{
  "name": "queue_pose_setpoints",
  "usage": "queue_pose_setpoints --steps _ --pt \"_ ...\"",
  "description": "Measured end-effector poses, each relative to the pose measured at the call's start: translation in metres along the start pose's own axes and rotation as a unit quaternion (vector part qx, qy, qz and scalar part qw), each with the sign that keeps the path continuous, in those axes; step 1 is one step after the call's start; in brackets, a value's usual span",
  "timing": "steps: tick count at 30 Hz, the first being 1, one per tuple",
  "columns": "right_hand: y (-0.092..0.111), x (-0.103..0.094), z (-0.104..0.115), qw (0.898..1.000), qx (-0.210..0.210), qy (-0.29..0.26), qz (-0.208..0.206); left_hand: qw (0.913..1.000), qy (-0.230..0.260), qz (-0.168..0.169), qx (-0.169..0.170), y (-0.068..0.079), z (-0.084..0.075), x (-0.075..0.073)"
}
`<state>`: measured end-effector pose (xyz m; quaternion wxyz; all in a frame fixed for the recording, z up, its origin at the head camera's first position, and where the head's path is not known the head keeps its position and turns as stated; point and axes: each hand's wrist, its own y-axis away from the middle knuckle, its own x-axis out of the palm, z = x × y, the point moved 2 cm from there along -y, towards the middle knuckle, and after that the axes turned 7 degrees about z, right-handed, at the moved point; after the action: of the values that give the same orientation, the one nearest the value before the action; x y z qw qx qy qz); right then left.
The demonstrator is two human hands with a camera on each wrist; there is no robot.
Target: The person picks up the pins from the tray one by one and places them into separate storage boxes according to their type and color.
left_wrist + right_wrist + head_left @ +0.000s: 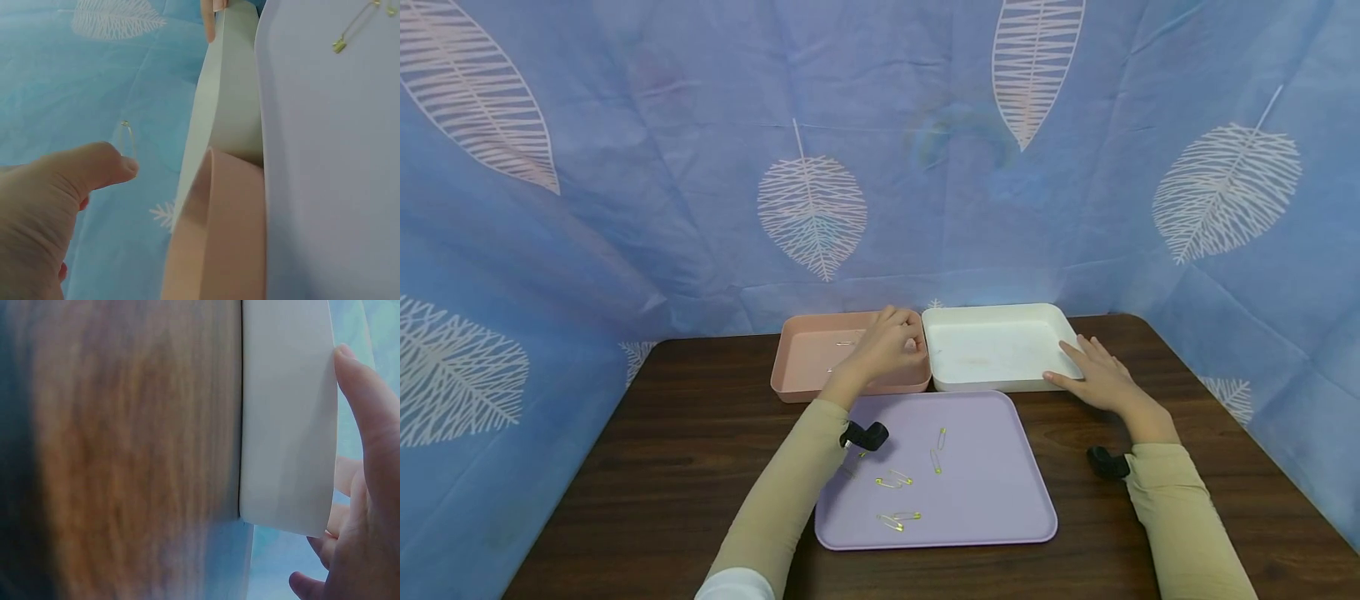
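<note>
Over the right part of the pink tray [808, 343], my left hand [883, 346] pinches a safety pin [131, 139] between thumb and fingers. The pin's gold end sticks up past the thumb in the left wrist view. Thin pins [844, 342] lie in the pink tray, partly hidden by that hand. At the right end of the white tray [985, 346], my right hand [1101, 377] rests on the rim with its fingers spread. Its thumb [359, 387] touches the tray's top edge in the right wrist view.
A lilac tray [985, 500] lies in front of both shallow trays, with several yellow-headed safety pins [936, 461] scattered on it. All stand on a dark wooden table [647, 475]. A blue leaf-patterned cloth [895, 208] hangs right behind the table.
</note>
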<state>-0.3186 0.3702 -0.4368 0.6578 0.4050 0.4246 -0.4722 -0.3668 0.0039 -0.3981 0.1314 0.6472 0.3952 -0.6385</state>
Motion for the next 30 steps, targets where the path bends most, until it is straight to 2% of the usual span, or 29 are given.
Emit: queue_pose_setpoints --steps 8,15,22,25,30 --pt "-0.001 0.001 0.001 1.000 0.001 0.000 0.002 0.9980 0.043 0.000 -0.046 -0.019 0.003 0.014" --pt "0.000 0.001 -0.001 1.000 0.001 -0.006 0.005 0.9927 0.083 0.007 -0.088 -0.035 0.007 0.032" --pt "0.001 0.001 -0.002 1.000 -0.002 -0.002 -0.002 0.9857 0.083 0.028 -0.144 -0.050 0.007 0.050" --pt "0.001 0.001 -0.001 1.000 -0.003 -0.001 -0.002 0.9817 0.082 0.037 -0.168 -0.056 0.002 0.051" --pt "-0.001 0.003 -0.001 1.000 -0.004 -0.007 -0.003 0.9792 0.065 0.035 -0.189 -0.063 -0.005 0.051"
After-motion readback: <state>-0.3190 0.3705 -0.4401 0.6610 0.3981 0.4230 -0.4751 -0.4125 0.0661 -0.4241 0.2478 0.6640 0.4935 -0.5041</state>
